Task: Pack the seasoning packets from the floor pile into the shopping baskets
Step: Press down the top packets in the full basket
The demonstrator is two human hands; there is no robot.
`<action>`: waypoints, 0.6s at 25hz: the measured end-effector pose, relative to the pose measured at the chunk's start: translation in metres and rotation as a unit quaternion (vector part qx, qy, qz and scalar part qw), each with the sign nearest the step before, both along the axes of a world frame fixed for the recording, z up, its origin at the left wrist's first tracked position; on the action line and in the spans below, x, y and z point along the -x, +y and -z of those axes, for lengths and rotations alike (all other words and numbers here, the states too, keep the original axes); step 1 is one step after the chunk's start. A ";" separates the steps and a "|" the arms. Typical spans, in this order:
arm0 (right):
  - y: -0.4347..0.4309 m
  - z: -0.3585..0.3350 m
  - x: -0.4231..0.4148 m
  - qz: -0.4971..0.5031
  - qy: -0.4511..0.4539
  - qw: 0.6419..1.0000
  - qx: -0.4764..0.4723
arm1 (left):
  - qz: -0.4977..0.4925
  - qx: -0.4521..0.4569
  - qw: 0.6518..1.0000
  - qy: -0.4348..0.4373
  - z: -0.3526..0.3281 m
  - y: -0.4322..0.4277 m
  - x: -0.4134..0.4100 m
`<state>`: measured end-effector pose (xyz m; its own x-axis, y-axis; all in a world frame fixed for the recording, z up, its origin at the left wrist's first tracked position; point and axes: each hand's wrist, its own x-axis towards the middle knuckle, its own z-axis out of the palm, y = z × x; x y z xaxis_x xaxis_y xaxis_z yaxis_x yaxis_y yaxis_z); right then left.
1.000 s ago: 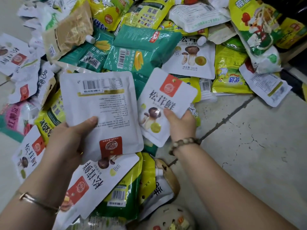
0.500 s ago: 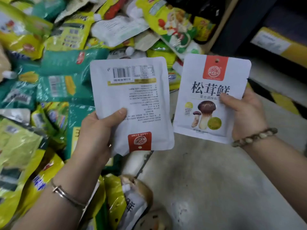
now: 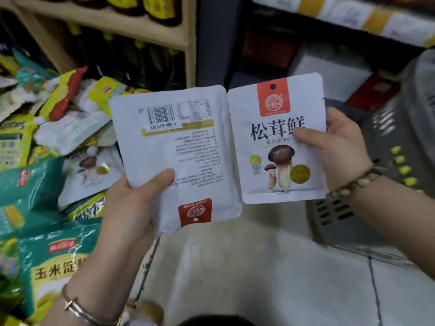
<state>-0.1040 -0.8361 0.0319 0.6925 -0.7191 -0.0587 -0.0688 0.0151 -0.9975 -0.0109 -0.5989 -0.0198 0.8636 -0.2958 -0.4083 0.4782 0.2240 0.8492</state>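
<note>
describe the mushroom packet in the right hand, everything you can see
The mushroom packet is a flat white pouch of smooth-looking film. Held upright, front to the camera, it shows an orange-red logo tab with a hang hole, black characters, brown mushrooms. The right hand pinches its right edge, thumb in front; the other packet sits alongside.

The right packet (image 3: pixel 277 147) shows its front. Large black characters read 松茸鲜, and a smaller line beneath looks like 复合调味料, partly blurred. A red tab at its top carries a round logo whose lettering is too small to read.

The left packet (image 3: pixel 179 156) shows its back. It has a barcode sticker with unreadable digits and a small table. Its blocks of fine print are upside down and too blurred to read. A red patch bears the same round logo.

A green bag (image 3: pixel 56 269) at lower left reads 玉米淀, with the next character hidden. Its red brand label is blurred.
</note>
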 end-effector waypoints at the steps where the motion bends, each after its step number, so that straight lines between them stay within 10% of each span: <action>1: -0.005 -0.013 0.006 0.008 0.001 1.000 0.007 | 0.010 0.008 1.000 -0.005 -0.014 -0.007 0.006; 15: -0.177 -0.137 0.201 0.199 -0.033 0.977 0.065 | 0.221 0.072 0.962 -0.141 -0.151 -0.204 0.096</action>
